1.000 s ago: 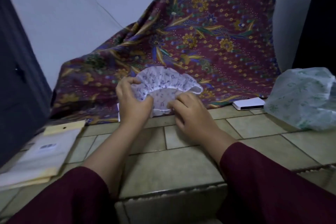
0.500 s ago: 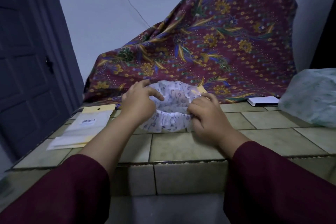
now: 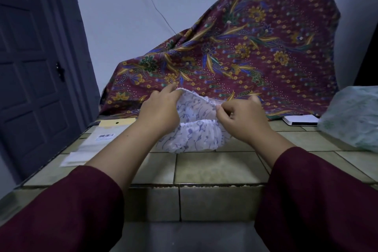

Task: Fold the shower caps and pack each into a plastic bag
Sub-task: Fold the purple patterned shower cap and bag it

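You have the shower cap (image 3: 194, 135) between both hands, at the middle of the tiled counter (image 3: 216, 170), its lower bulge resting on the tiles just in front of the draped batik cloth (image 3: 235, 63). The cap is thin, white and slightly see-through, printed all over with small blue-violet squiggles that look like music notes and stems. Its rim is a gathered, ruffled elastic band: one stretch of it runs across the front between your wrists, and another arcs over the top behind your fingers, so the cap sits puffed and half open, like a shallow pouch, rather than flat.

Your left hand (image 3: 161, 110) is closed on the cap's left side, fingers curled over the upper rim with the forefinger tip pointing toward the cloth. Your right hand (image 3: 243, 116) pinches the right side of the rim, thumb and forefinger pressed together on the gathered edge, the other fingers curled in behind. Both sleeves (image 3: 319, 196) are dark maroon.

To your left, near the counter's edge, a stack of flat plastic bags (image 3: 92, 145) lies with a yellowish header card and a barcode label on top, well apart from the cap. To your right, a small white flat box (image 3: 300, 120) sits against the foot of the cloth, and a bulging pale plastic bag with a faint green print (image 3: 351, 118) stands beside it at the frame's edge. A dark panelled door (image 3: 34, 67) stands on the far left.
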